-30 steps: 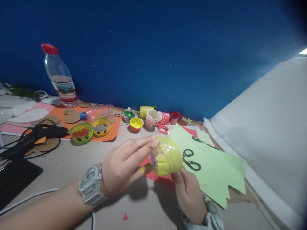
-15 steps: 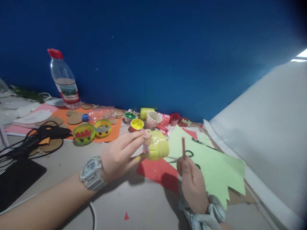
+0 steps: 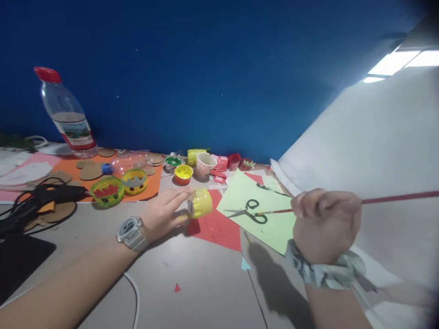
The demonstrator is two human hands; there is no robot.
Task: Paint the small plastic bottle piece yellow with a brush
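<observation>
My left hand (image 3: 168,208), with a clear watch on its wrist, is closed around the cut bottom of a plastic bottle (image 3: 201,203), painted yellow and tipped on its side just above the desk. My right hand (image 3: 325,224), wearing a pale scrunchie, grips a paintbrush (image 3: 279,211) with a long red handle. The brush lies nearly level, its thin tip toward the left. Behind that tip, black-handled scissors (image 3: 247,212) rest on a light green sheet (image 3: 236,192). A red paper sheet (image 3: 219,228) lies under and beside the yellow bottle piece.
Small cups of yellow paint (image 3: 184,172) and green paint (image 3: 173,161) stand near a paper cup (image 3: 206,167). At left are two decorated bottle rings (image 3: 108,191), a tall water bottle (image 3: 73,123), a black glue gun (image 3: 65,196) and its cables. A blue wall (image 3: 192,82) closes the back.
My right hand has swung right and turned, bringing the brush from upright to nearly level. My left hand keeps the yellow bottle piece. The whole view has shifted to the right.
</observation>
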